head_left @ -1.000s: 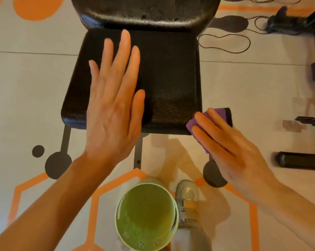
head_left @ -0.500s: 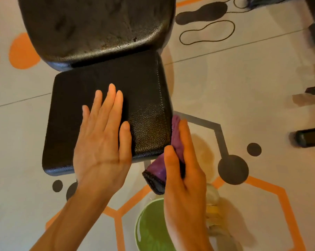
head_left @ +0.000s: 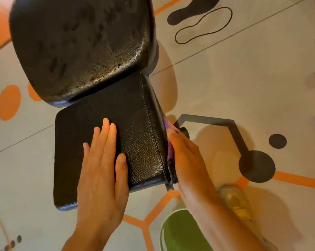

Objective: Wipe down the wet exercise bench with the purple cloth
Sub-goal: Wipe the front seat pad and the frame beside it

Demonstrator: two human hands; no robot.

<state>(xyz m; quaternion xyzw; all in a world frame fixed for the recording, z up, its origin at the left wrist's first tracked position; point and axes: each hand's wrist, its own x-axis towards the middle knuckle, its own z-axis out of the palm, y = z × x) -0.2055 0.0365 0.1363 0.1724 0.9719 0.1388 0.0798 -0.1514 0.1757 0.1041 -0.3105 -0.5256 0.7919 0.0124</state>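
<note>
Bare hands and forearms, one pale shoe

Left hand (head_left: 100, 180) and right hand (head_left: 187, 160) wear no gloves, rings or watch; both forearms show no sleeves. A light-coloured shoe (head_left: 234, 201) with yellowish trim appears blurred below.

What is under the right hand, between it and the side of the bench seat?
The purple cloth, pressed by the right hand against the side of the seat pad. Only a strip shows; the hand covers the rest.
</note>
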